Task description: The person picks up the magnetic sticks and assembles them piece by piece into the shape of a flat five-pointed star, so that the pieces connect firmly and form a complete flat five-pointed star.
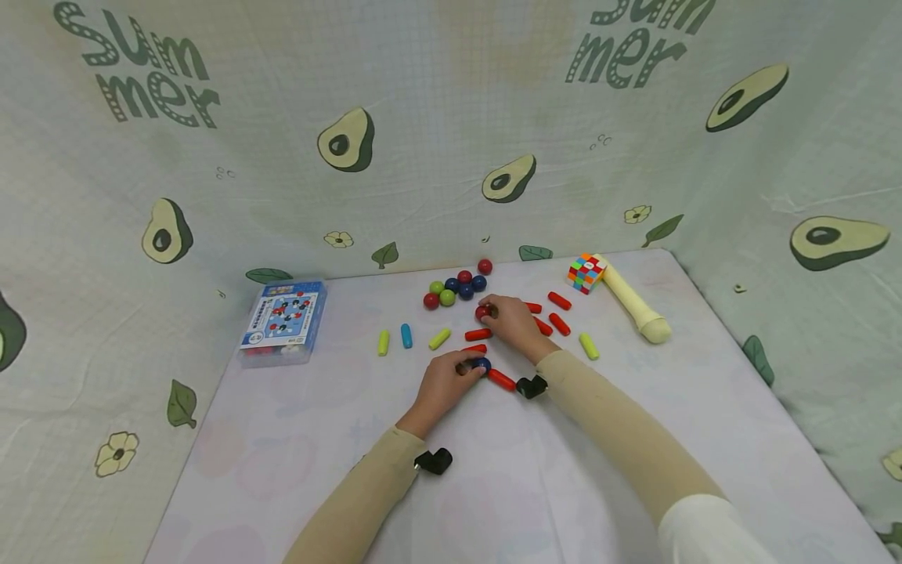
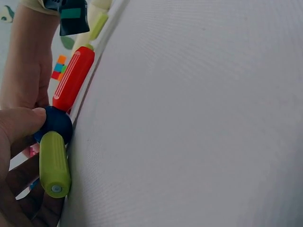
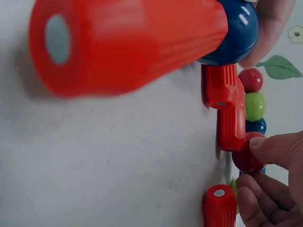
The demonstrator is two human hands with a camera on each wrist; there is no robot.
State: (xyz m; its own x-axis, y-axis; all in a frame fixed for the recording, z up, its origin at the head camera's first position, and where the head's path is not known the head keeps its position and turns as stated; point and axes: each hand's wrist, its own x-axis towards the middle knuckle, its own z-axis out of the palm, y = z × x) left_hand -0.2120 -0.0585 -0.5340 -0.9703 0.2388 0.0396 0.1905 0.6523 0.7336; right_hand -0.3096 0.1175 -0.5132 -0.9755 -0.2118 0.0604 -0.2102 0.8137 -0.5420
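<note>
My left hand [image 1: 442, 384] pinches a dark blue ball [image 2: 59, 124] between thumb and fingers. From that ball a red rod [image 2: 74, 78] sticks out on one side and a lime green rod [image 2: 54, 163] on another; metal discs show on their free ends. Farther forward, my right hand [image 1: 514, 323] holds a red ball [image 3: 247, 158] between thumb and fingertips. Several red rods [image 1: 478, 334] lie around the right hand, and in the right wrist view one red rod [image 3: 232, 123] reaches right up to the red ball.
Behind the hands sits a cluster of red, blue and green balls [image 1: 447, 298]. Green rods [image 1: 384, 342] and a blue rod [image 1: 406, 336] lie to the left. A clear box [image 1: 282, 321] stands far left. A puzzle cube [image 1: 586, 273] and a pale yellow stick [image 1: 634, 301] lie back right.
</note>
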